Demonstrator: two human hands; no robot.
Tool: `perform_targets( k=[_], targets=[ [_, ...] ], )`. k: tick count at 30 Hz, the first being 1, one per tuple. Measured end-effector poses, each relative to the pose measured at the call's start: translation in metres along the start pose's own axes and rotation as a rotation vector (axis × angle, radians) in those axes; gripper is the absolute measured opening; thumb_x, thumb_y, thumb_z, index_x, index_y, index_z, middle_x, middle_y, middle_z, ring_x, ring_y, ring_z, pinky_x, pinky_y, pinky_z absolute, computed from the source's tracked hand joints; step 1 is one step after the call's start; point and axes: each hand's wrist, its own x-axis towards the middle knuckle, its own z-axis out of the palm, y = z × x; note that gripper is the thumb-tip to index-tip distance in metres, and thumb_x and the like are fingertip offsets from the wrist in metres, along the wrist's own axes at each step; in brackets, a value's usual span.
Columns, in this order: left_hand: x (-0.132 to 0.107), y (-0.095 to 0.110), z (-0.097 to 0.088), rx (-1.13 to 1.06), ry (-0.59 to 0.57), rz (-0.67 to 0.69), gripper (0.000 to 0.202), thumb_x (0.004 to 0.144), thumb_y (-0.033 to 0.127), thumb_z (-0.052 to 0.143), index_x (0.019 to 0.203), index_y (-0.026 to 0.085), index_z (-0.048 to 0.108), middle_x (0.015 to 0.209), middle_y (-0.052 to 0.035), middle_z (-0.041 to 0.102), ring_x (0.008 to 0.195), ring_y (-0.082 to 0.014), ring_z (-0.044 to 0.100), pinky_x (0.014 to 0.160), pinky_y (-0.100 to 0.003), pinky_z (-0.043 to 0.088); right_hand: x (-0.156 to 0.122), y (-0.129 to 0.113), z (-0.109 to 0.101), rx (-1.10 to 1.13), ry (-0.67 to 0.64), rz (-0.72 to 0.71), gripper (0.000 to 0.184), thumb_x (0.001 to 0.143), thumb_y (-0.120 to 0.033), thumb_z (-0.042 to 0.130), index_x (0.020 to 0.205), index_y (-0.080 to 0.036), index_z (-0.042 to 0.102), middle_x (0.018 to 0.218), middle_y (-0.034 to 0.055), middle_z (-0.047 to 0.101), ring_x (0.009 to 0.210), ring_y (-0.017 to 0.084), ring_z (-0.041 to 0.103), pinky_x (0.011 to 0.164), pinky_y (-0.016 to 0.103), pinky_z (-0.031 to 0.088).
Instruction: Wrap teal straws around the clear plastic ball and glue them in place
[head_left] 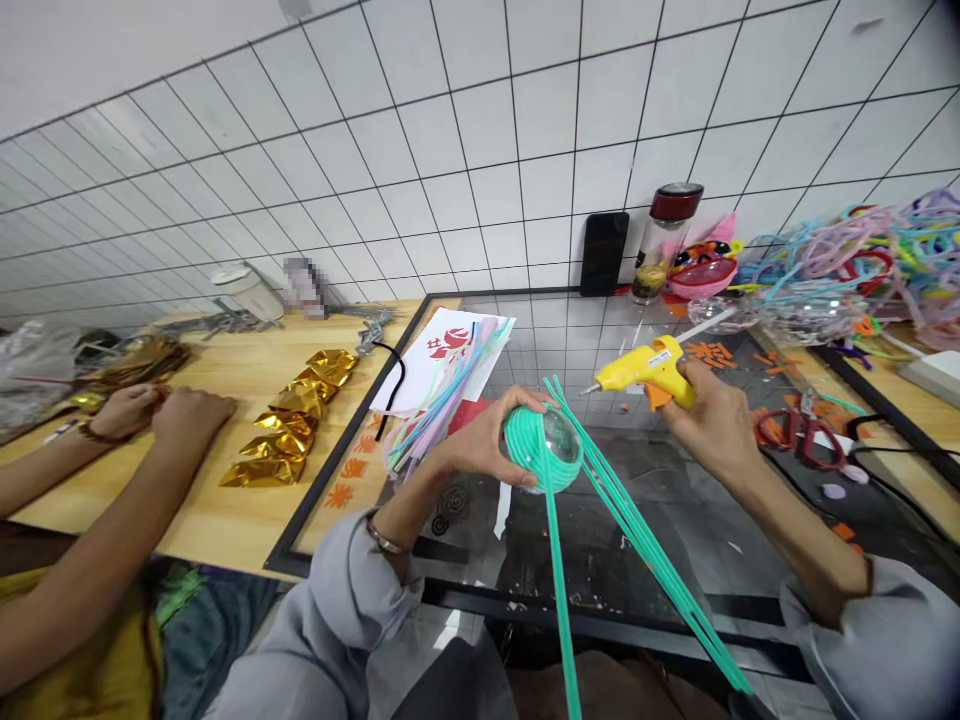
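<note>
My left hand is closed around a clear plastic ball partly wrapped in rows of green pipe cleaner. One loose green strand hangs from the ball toward my lap. My right hand grips a yellow hot glue gun by its handle, with the nozzle pointing left, above and to the right of the ball and apart from it. A white glue stick sticks out of its back. Several more green pipe cleaners lie slantwise just right of the ball.
A white sheet with coloured pipe cleaners lies behind my left hand. Red-handled scissors rest at right. A phone and glass bottle stand by the wall. At left are gold foil pieces and another person's hands.
</note>
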Motion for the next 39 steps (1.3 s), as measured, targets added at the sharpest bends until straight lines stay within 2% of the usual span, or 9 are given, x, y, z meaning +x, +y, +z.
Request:
perform_targets(
  k=[2, 6, 11, 16, 19, 25, 33, 39],
  targets=[
    [-0.001, 0.0, 0.0, -0.002, 0.007, -0.014, 0.076, 0.051, 0.032, 0.094, 0.113, 0.025, 0.049, 0.135, -0.0109, 0.056, 0.132, -0.0358, 0.053, 0.112, -0.054, 0.037, -0.007, -0.006, 0.001, -0.017, -0.013, -0.03, 0.013, 0.077, -0.034, 0.053, 0.082, -0.022, 0.057, 0.058, 0.0014, 0.054, 0.052, 0.019, 0.05, 0.054, 0.028, 0.028],
    [-0.002, 0.002, 0.001, -0.011, 0.015, -0.025, 0.077, 0.051, 0.033, 0.094, 0.113, 0.025, 0.05, 0.136, -0.0108, 0.055, 0.135, -0.0368, 0.051, 0.113, -0.055, 0.036, -0.016, -0.015, 0.008, -0.097, -0.021, -0.042, 0.012, 0.076, -0.025, 0.051, 0.085, -0.021, 0.057, 0.059, 0.0023, 0.055, 0.053, 0.019, 0.05, 0.054, 0.028, 0.023],
    [-0.002, 0.003, 0.001, -0.002, 0.017, -0.028, 0.075, 0.052, 0.033, 0.094, 0.113, 0.024, 0.051, 0.137, -0.0121, 0.055, 0.135, -0.0368, 0.051, 0.113, -0.056, 0.037, -0.02, -0.02, 0.015, -0.136, -0.086, 0.009, 0.016, 0.083, -0.029, 0.051, 0.09, -0.018, 0.059, 0.064, 0.0045, 0.06, 0.053, 0.018, 0.05, 0.054, 0.027, 0.019],
    [-0.001, 0.004, 0.002, 0.0, 0.004, -0.021, 0.079, 0.049, 0.036, 0.095, 0.114, 0.024, 0.051, 0.135, -0.012, 0.057, 0.132, -0.037, 0.053, 0.111, -0.055, 0.039, -0.022, -0.024, 0.016, -0.137, -0.124, 0.031, 0.016, 0.082, -0.026, 0.051, 0.093, -0.018, 0.059, 0.063, 0.0028, 0.059, 0.053, 0.017, 0.049, 0.055, 0.027, 0.02],
    [-0.001, 0.005, 0.003, 0.014, 0.005, -0.016, 0.078, 0.05, 0.037, 0.095, 0.114, 0.025, 0.052, 0.135, -0.0116, 0.057, 0.132, -0.037, 0.053, 0.111, -0.055, 0.039, -0.024, -0.025, 0.018, -0.117, -0.093, -0.005, 0.014, 0.079, -0.024, 0.049, 0.09, -0.019, 0.057, 0.06, 0.0015, 0.056, 0.052, 0.016, 0.047, 0.055, 0.027, 0.019],
    [0.0, 0.005, 0.003, -0.022, -0.004, 0.004, 0.077, 0.051, 0.033, 0.095, 0.114, 0.025, 0.051, 0.134, -0.0111, 0.058, 0.134, -0.0362, 0.053, 0.11, -0.055, 0.041, -0.024, -0.024, 0.019, -0.098, -0.07, -0.045, 0.014, 0.082, -0.03, 0.048, 0.087, -0.02, 0.057, 0.055, -0.0009, 0.05, 0.048, 0.016, 0.045, 0.053, 0.026, 0.017],
    [0.0, 0.006, 0.002, -0.008, 0.014, -0.033, 0.079, 0.048, 0.038, 0.096, 0.112, 0.024, 0.052, 0.136, -0.0122, 0.058, 0.134, -0.0372, 0.052, 0.113, -0.057, 0.036, -0.025, -0.022, 0.02, -0.09, -0.132, -0.05, 0.015, 0.077, -0.028, 0.052, 0.086, -0.02, 0.059, 0.056, 0.0013, 0.055, 0.051, 0.019, 0.051, 0.053, 0.026, 0.021],
    [0.0, 0.006, 0.002, -0.026, 0.008, -0.038, 0.078, 0.049, 0.037, 0.095, 0.112, 0.025, 0.051, 0.135, -0.0117, 0.058, 0.133, -0.0357, 0.054, 0.112, -0.055, 0.039, -0.025, -0.02, 0.025, -0.054, -0.095, -0.026, 0.014, 0.077, -0.028, 0.049, 0.086, -0.02, 0.058, 0.057, 0.0021, 0.056, 0.051, 0.019, 0.051, 0.053, 0.026, 0.021]
  ],
)
